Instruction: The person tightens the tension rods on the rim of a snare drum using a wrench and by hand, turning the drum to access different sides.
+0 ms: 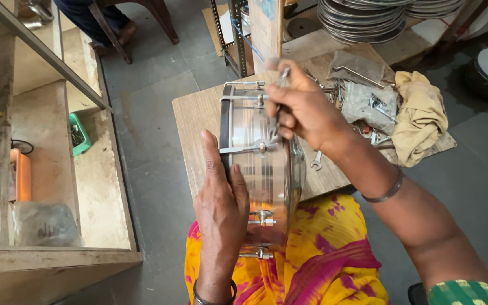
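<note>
A shiny metal drum shell (266, 164) with tension rods and lugs stands on its edge, resting on the low wooden board (196, 116) and against my lap. My left hand (220, 195) lies flat against the drum's left rim, steadying it. My right hand (303, 110) is over the top of the drum, fingers closed on a thin metal tool (282, 76) that points at the upper lug.
Loose bolts, hooks and a small spanner (316, 162) lie on the board beside grey bags (368, 96) and a tan cloth (419, 116). Stacked metal hoops (362, 20) sit behind. Wooden shelves (46, 164) with a green tray (79, 134) stand at left. Someone's legs and a chair are at top left.
</note>
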